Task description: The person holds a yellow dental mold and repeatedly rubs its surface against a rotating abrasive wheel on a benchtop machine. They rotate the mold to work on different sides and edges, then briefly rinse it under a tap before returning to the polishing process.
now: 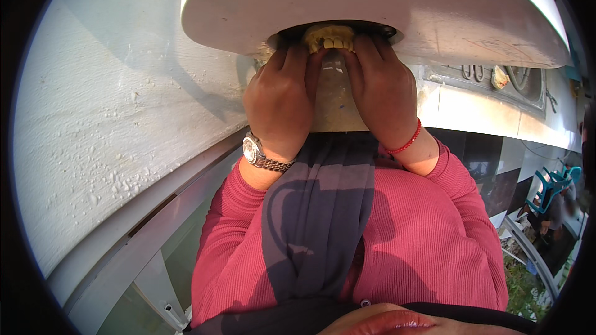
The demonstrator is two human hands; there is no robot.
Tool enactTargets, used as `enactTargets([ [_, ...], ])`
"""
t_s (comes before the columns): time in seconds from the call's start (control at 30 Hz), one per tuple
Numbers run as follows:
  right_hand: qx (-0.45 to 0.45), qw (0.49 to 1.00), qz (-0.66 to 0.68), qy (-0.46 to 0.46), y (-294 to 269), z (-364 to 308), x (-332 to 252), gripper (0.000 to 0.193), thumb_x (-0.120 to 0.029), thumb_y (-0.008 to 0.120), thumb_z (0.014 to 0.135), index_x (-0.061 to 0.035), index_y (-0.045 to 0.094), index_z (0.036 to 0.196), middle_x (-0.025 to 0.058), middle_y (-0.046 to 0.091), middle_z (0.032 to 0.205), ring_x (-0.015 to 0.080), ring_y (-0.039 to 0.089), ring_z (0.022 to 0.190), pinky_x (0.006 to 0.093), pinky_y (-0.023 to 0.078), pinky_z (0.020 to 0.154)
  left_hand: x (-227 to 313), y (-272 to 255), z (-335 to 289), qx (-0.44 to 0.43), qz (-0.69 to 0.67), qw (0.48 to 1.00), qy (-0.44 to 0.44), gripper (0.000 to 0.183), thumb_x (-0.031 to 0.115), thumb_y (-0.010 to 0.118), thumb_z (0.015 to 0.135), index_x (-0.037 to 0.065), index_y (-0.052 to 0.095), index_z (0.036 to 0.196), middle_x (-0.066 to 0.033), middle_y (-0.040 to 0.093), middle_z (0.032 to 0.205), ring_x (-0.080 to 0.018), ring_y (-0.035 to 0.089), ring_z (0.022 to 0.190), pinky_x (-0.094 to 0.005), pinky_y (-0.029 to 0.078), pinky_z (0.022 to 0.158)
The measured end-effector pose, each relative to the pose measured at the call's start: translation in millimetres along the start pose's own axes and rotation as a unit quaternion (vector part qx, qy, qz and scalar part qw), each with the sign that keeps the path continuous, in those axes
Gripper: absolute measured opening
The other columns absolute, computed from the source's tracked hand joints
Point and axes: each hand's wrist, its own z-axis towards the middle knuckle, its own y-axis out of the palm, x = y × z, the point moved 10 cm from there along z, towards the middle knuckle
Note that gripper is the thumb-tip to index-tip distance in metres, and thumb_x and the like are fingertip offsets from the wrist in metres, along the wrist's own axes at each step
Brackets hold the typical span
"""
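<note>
A yellowish dental cast with a row of moulded teeth sits at the dark opening in the underside of a large white rounded housing. My left hand grips the cast from its left side, and my right hand grips it from the right. Both hands have their fingers closed round it, with some fingertips hidden inside the opening. The teeth face toward me, while the back of the cast is out of sight. Below the cast, between my wrists, lies a pale, wet-looking surface.
At the right, a metal sink is set into a tiled counter. Another small cast piece lies at the sink beside curved pipe-like parts. A white wall rises close on my left. Teal chairs and a person stand far right.
</note>
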Motion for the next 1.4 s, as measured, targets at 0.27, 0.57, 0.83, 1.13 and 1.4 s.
enactTargets([
  [0.27, 0.018, 0.999, -0.025, -0.027, -1, -1, -1, 0.013, -0.017, 0.059, 0.089, -0.0067, 0.052, 0.088, 0.0093, 0.054, 0.085, 0.0275, 0.061, 0.060, 0.0364, 0.048, 0.047, 0, 1, 0, -0.007, 0.003, 1.000, -0.001, 0.018, 0.022, 0.063, 0.087, 0.007, 0.058, 0.080, -0.0111, 0.061, 0.073, -0.0316, 0.061, 0.062, -0.0395, 0.047, 0.052],
  [0.57, 0.021, 0.998, -0.017, -0.050, -3, -1, -6, 0.012, -0.016, 0.061, 0.086, -0.0077, 0.052, 0.089, 0.0086, 0.053, 0.083, 0.0269, 0.060, 0.061, 0.0356, 0.048, 0.047, -3, -5, -3, 0.015, -0.015, 1.000, 0.012, 0.019, 0.021, 0.068, 0.083, 0.007, 0.058, 0.078, -0.0091, 0.059, 0.070, -0.0301, 0.058, 0.058, -0.0378, 0.045, 0.049],
  [0.83, 0.054, 0.988, 0.039, -0.140, -22, -19, -17, 0.019, -0.005, 0.067, 0.072, -0.0055, 0.056, 0.088, 0.0088, 0.055, 0.085, 0.0263, 0.059, 0.062, 0.0349, 0.048, 0.054, -24, -16, -26, -0.017, -0.225, 0.973, -0.037, 0.032, 0.012, 0.084, 0.066, 0.000, 0.058, 0.082, -0.0073, 0.063, 0.073, -0.0152, 0.059, 0.064, -0.0279, 0.047, 0.060],
  [1.13, 0.163, 0.943, 0.052, -0.285, -57, -57, -13, 0.021, -0.002, 0.067, 0.069, 0.0024, 0.056, 0.086, 0.0181, 0.059, 0.095, 0.0301, 0.062, 0.071, 0.0345, 0.053, 0.060, 7, 1, -44, -0.082, -0.495, 0.865, -0.022, 0.069, 0.020, 0.090, 0.056, -0.001, 0.057, 0.113, -0.0105, 0.067, 0.095, -0.0173, 0.066, 0.084, -0.0276, 0.054, 0.074],
  [1.4, 0.159, 0.916, 0.178, -0.322, -82, -77, 35, 0.025, -0.009, 0.067, 0.080, 0.0023, 0.054, 0.098, 0.0230, 0.061, 0.099, 0.0290, 0.065, 0.083, 0.0335, 0.056, 0.066, 75, 19, -52, -0.199, -0.593, 0.780, 0.008, 0.049, 0.016, 0.085, 0.065, -0.002, 0.062, 0.106, -0.0091, 0.064, 0.100, -0.0183, 0.061, 0.095, -0.0290, 0.048, 0.087],
])
